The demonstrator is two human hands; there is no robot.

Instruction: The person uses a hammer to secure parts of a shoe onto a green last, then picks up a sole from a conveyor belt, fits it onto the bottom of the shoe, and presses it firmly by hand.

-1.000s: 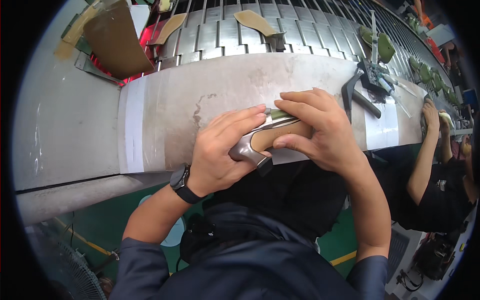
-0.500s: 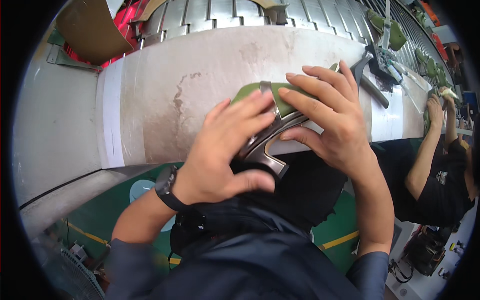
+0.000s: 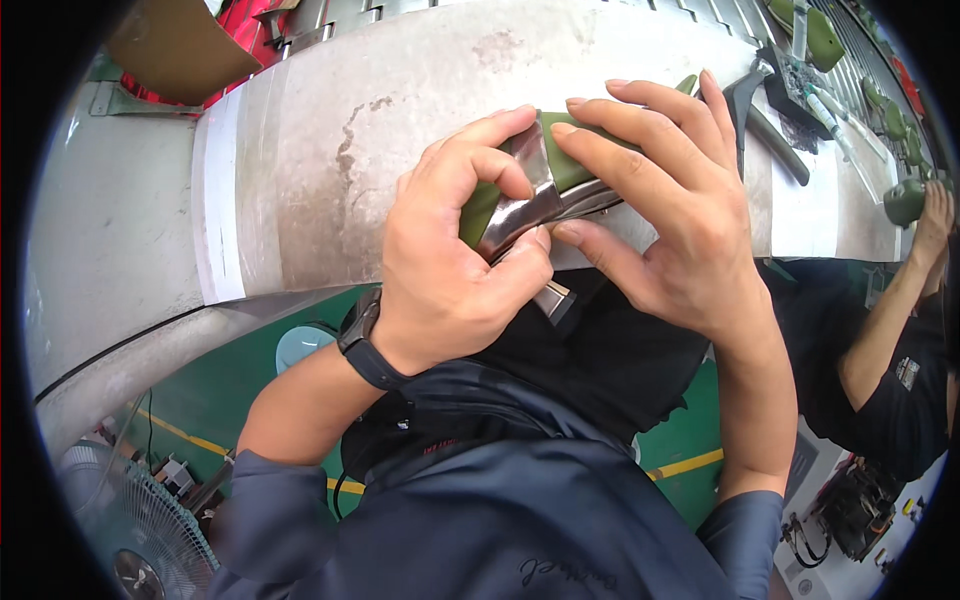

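In front of me, over the table's near edge, is a green shoe last [image 3: 567,165] with a glossy dark brown strap [image 3: 533,160] wrapped across it. A glossy dark band runs along its lower edge. Below my left thumb shows a heel-like end [image 3: 555,298] with a pale strip. My left hand [image 3: 445,245] is closed on the strap, fingers bent over the top and thumb pressing from below. My right hand [image 3: 690,220] grips the last farther right, fingers spread along its top and thumb underneath. The fingers hide much of the last.
A hammer [image 3: 778,140] lies right of my right hand, beside a black tray [image 3: 792,100] and syringe-like tubes. At the far right, a co-worker's hand [image 3: 932,222] holds another green last [image 3: 904,203]. Brown board [image 3: 180,50] stands far left; a fan [image 3: 130,500] is lower left.
My left hand has gone from fingers stretched flat over the last to a closed grip on the strap. My right hand keeps its hold. The view has shifted, so the table sits higher.
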